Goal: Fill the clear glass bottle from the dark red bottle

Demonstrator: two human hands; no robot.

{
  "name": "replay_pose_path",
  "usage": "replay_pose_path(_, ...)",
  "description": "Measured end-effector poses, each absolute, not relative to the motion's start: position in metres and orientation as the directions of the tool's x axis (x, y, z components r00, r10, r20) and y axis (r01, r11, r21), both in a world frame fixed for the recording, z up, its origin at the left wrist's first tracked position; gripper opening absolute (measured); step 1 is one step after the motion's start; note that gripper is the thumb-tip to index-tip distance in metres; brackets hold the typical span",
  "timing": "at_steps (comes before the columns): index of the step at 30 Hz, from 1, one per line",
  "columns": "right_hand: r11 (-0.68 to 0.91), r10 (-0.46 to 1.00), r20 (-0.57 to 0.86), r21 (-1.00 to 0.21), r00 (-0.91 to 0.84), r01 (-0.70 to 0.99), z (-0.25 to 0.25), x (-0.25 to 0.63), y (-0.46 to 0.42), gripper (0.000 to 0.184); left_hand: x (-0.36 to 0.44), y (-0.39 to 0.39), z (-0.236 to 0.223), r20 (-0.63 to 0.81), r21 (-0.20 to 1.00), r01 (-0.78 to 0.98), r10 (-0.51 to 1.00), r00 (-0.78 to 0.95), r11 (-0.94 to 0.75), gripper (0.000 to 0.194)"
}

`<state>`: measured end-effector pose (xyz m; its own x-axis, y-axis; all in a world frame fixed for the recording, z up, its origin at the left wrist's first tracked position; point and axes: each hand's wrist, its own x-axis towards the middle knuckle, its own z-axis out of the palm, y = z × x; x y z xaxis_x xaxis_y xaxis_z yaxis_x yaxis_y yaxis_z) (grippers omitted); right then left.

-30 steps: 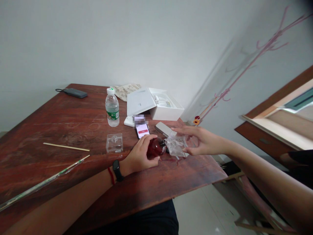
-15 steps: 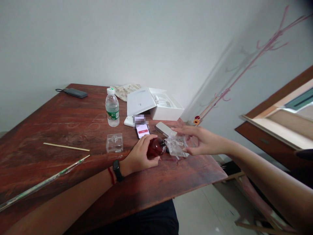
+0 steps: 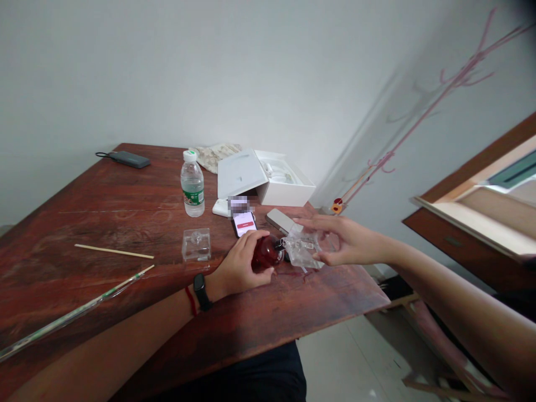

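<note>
My left hand (image 3: 242, 261) is wrapped around a dark red, round glassy bottle (image 3: 266, 252), which lies tilted with its dark neck pointing right. My right hand (image 3: 341, 240) grips a clear, angular container (image 3: 302, 248) between thumb and fingers. The bottle's neck meets the near end of the clear container; whether it goes inside, I cannot tell. A clear square piece (image 3: 196, 245) with a round part in its middle rests on the table, left of my left hand. Just beyond the hands lie a phone (image 3: 244, 224) with a lit screen and a grey flat case (image 3: 283, 220).
Farther back stand a water bottle (image 3: 192, 187) and an open white box (image 3: 285, 192), near a patterned cloth (image 3: 215, 153). At left are a wooden stick (image 3: 113, 251), wrapped chopsticks (image 3: 75, 312) and a dark grey device (image 3: 130, 159). The table edge (image 3: 335, 322) runs close in front.
</note>
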<state>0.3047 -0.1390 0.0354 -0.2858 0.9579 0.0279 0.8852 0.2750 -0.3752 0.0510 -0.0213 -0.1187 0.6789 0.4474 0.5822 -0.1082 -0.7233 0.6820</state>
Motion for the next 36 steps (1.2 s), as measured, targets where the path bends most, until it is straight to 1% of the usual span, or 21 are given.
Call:
replay_pose_path(10,0.317,0.946,0.056,-0.362,-0.319,0.877,0.0377,0.3027,-0.1376,0.075,0.0505,-0.0218,-0.1191,0.577,0.689,-0.108,0.452,0.681,-0.717,0.074)
replay_pose_path(17,0.289,0.955,0.038,-0.364,-0.296,0.886,0.0372,0.3035,-0.1384,0.077,0.0504,-0.0221,-0.1176,0.577,0.689,-0.111,0.449,0.682,-0.716,0.071)
replay_pose_path(25,0.281,0.955,0.029,-0.391,-0.294,0.876,0.0392,0.301,-0.1384,0.076,0.0502,-0.0219,-0.1185,0.579,0.686,-0.108,0.449,0.681,-0.72,0.074)
replay_pose_path(32,0.309,0.947,0.024,-0.341,-0.32,0.888,0.0395,0.3028,-0.1376,0.078,0.0511,-0.0213,-0.1192,0.59,0.676,-0.118,0.438,0.678,-0.727,0.073)
replay_pose_path(36,0.304,0.948,0.019,-0.348,-0.318,0.887,0.04,0.3018,-0.1376,0.076,0.0512,-0.0211,-0.1193,0.592,0.674,-0.12,0.436,0.678,-0.729,0.073)
